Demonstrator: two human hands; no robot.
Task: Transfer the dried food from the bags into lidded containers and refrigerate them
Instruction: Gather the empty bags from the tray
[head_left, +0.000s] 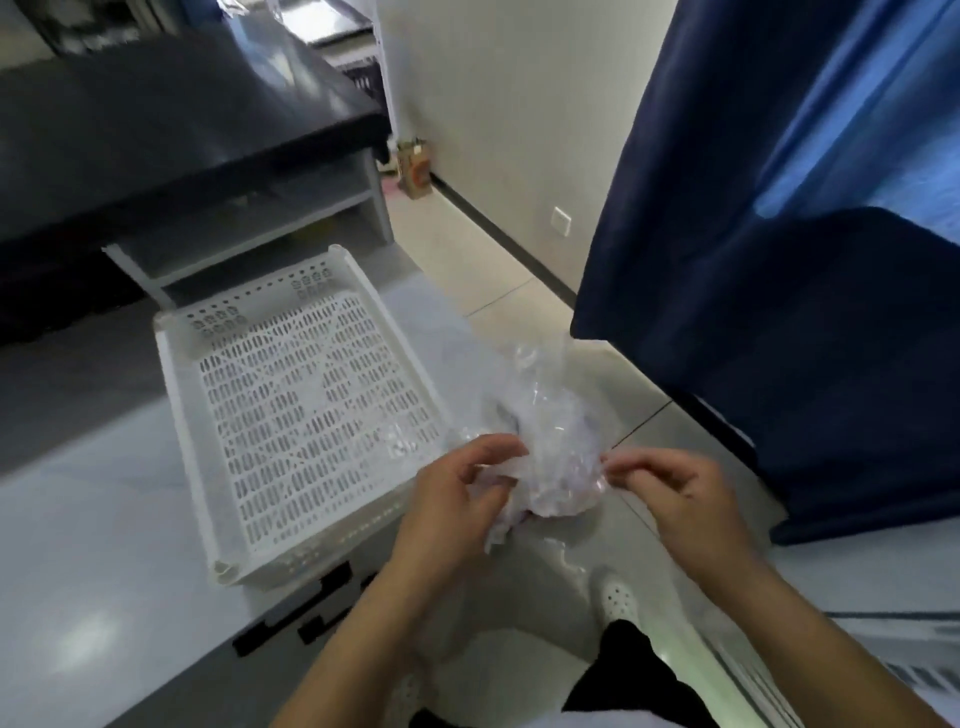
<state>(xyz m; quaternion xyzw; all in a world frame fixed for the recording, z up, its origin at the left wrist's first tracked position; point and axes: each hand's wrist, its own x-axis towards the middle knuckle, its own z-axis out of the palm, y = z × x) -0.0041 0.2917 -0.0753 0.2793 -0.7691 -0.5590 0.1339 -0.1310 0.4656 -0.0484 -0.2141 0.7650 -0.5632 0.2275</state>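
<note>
One white perforated basket (291, 410) sits on the pale counter (78, 545), and nothing lies in it; the slotted floor shows bare. Behind the basket stands a dark-topped shelf unit (171, 119).

Just right of the basket's near right corner, two bare hands hold one crumpled clear plastic bag (550, 441) in the air. The left hand (452, 499), nearest the basket, has its fingers curled into the bag's lower folds, thumb on top, gripping the plastic. The right hand (675, 488), farther from the basket, pinches the bag's right edge between thumb and forefinger, the other fingers loosely bent. The bag is bunched up, and something pale purplish shows through the film; what it is cannot be told.

Below the bag, one white perforated shoe (618, 597) shows on the tiled floor. Far right of the basket hangs one dark blue curtain (779, 260).
</note>
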